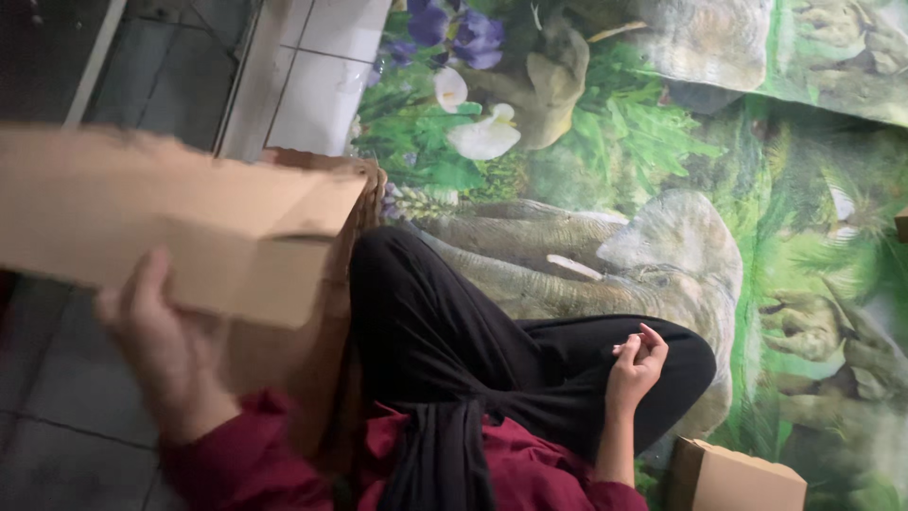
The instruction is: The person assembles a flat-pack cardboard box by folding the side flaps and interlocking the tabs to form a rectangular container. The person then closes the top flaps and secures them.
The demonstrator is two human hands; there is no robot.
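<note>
My left hand grips the lower edge of a flat brown cardboard sheet and holds it up at the left, blurred. My right hand rests on my right knee with its fingers loosely curled and nothing in them. I sit cross-legged in black trousers and a dark red top. More brown cardboard stands upright behind the sheet, beside my left leg.
A printed mat with elephants, green plants and flowers covers the floor ahead and to the right. A small folded cardboard box sits by my right knee. Grey floor tiles lie at the left, white tiles at the top.
</note>
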